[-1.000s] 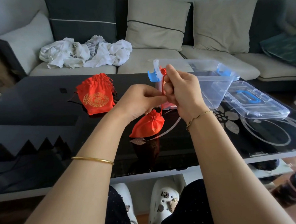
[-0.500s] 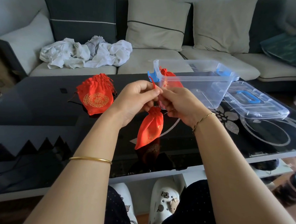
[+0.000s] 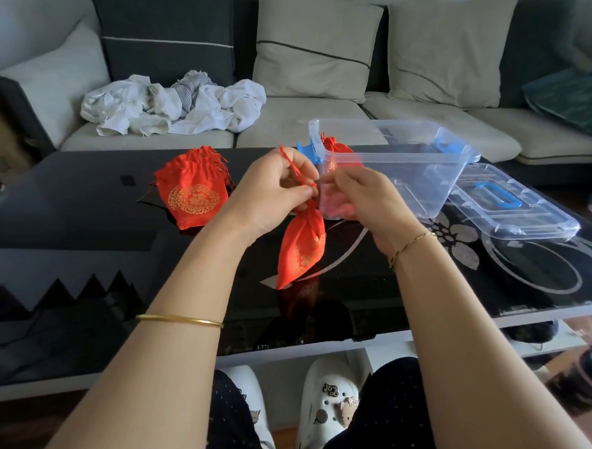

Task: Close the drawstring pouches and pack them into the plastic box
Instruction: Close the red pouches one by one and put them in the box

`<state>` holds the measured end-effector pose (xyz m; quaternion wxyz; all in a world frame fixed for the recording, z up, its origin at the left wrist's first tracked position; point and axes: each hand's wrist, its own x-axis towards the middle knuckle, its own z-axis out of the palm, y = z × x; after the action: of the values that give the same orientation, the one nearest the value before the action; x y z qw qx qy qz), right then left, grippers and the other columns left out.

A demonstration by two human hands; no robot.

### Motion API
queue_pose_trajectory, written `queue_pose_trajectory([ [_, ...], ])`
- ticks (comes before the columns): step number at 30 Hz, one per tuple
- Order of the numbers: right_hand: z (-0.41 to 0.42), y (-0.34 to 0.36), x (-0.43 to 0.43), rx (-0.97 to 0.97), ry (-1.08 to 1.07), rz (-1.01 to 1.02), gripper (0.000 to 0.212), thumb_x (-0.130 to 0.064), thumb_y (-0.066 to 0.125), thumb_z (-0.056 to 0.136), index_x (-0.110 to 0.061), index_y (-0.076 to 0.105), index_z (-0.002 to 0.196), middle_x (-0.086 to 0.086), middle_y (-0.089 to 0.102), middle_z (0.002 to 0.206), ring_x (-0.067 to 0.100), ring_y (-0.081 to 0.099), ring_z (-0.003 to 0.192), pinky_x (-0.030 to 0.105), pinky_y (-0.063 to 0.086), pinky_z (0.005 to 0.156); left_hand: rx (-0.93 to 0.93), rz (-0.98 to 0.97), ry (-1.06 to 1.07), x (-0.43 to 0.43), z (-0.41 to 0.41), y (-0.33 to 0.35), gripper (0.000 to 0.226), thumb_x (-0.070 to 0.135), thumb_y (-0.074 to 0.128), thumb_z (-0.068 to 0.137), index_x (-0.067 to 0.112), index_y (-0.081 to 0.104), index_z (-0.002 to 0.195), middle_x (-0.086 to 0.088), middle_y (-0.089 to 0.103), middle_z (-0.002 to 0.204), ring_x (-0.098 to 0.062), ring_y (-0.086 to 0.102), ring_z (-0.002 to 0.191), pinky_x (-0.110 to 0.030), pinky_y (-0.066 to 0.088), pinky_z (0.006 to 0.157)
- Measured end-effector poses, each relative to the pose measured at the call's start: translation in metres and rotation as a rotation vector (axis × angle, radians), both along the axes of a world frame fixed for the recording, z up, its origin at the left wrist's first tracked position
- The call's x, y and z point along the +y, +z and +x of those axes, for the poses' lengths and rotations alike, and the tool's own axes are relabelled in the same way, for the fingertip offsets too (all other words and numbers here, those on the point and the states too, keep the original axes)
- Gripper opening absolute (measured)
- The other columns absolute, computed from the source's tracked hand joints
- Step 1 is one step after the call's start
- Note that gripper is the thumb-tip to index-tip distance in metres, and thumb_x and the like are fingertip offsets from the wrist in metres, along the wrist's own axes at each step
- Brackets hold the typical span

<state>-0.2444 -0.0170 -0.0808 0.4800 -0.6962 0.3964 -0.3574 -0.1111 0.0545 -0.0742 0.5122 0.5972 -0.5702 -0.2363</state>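
A satiny red pouch (image 3: 302, 248), gold-printed and gathered to a narrow neck, hangs over the glossy black table (image 3: 82, 213) (its lower corner about touching the glass). The left hand (image 3: 275, 192) pinches its thin drawstring (image 3: 292, 165) between thumb and forefinger. The right hand (image 3: 354, 196), fingers curled, nips it at the knot, just before the clear plastic box (image 3: 410, 182).

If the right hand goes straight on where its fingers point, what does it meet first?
Probably the thin red drawstring pinched by the left hand, directly before the right hand; whether they already touch is unclear.
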Motion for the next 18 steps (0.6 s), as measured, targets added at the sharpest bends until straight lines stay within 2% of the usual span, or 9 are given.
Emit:
queue_pose_trajectory([
  [2,0.006,-0.003,0.000,-0.127,0.085,0.025,0.025,-0.011,0.038,0.099,-0.014,0.063,0.096,0.002,0.062,0.078,0.014,0.058,0.070,0.034,0.052,0.072,-0.248,-0.063,0.027,-0.001,-0.002,0.001,0.025,-0.003,0.057,0.085,0.022,0.057,0.087,0.000,0.063,0.087,-0.013,0.062,0.078,-0.027,0.052,0.077],
  [4,0.011,-0.006,0.002,-0.158,0.151,0.070,0.026,-0.006,0.038,0.098,-0.015,0.062,0.089,0.000,0.059,0.071,0.011,0.053,0.062,0.028,0.046,0.064,-0.430,-0.117,0.082,-0.001,-0.005,0.000,0.023,0.001,0.058,0.085,0.021,0.061,0.095,0.002,0.062,0.090,-0.014,0.060,0.083,-0.027,0.049,0.079],
  [7,0.014,-0.009,0.005,-0.184,0.218,0.169,0.030,-0.004,0.040,0.098,-0.016,0.062,0.080,-0.006,0.056,0.059,0.005,0.047,0.050,0.021,0.037,0.054,-0.570,-0.251,0.166,-0.003,-0.005,-0.005,0.026,0.001,0.058,0.084,0.018,0.064,0.103,0.005,0.062,0.092,-0.015,0.057,0.090,-0.034,0.048,0.081],
  [9,0.014,-0.010,0.004,-0.186,0.269,0.216,0.028,-0.009,0.043,0.098,-0.018,0.064,0.081,-0.011,0.057,0.055,0.001,0.048,0.046,0.020,0.038,0.054,-0.597,-0.340,0.204,-0.004,-0.004,-0.008,0.029,0.000,0.056,0.082,0.017,0.066,0.104,0.005,0.064,0.090,-0.016,0.057,0.091,-0.037,0.048,0.078],
  [11,0.014,-0.010,0.004,-0.198,0.309,0.252,0.024,-0.012,0.046,0.097,-0.018,0.064,0.082,-0.010,0.059,0.058,0.002,0.051,0.051,0.021,0.040,0.056,-0.581,-0.387,0.236,-0.006,-0.002,-0.013,0.030,0.000,0.056,0.081,0.016,0.067,0.103,0.005,0.065,0.086,-0.015,0.057,0.089,-0.035,0.048,0.075],
  [14,0.013,-0.013,0.005,-0.190,0.347,0.258,0.019,-0.016,0.047,0.098,-0.016,0.065,0.092,-0.007,0.062,0.069,0.006,0.054,0.062,0.021,0.044,0.058,-0.499,-0.387,0.268,-0.009,0.002,-0.017,0.030,-0.002,0.060,0.080,0.016,0.068,0.102,0.009,0.064,0.082,-0.015,0.057,0.089,-0.017,0.043,0.076],
  [16,0.012,-0.015,0.004,-0.185,0.359,0.258,0.019,-0.017,0.046,0.098,-0.013,0.065,0.097,-0.003,0.065,0.079,0.009,0.058,0.071,0.024,0.047,0.067,-0.476,-0.375,0.282,-0.010,0.004,-0.019,0.029,-0.001,0.062,0.081,0.016,0.068,0.104,0.009,0.068,0.083,-0.015,0.056,0.091,-0.007,0.036,0.076],
  [18,0.011,-0.015,0.002,-0.189,0.376,0.259,0.018,-0.016,0.047,0.097,-0.012,0.064,0.096,0.000,0.066,0.087,0.012,0.059,0.079,0.030,0.046,0.078,-0.413,-0.357,0.277,-0.010,0.005,-0.018,0.027,0.002,0.062,0.084,0.016,0.067,0.106,0.008,0.071,0.085,-0.016,0.058,0.095,-0.010,0.038,0.081],
])
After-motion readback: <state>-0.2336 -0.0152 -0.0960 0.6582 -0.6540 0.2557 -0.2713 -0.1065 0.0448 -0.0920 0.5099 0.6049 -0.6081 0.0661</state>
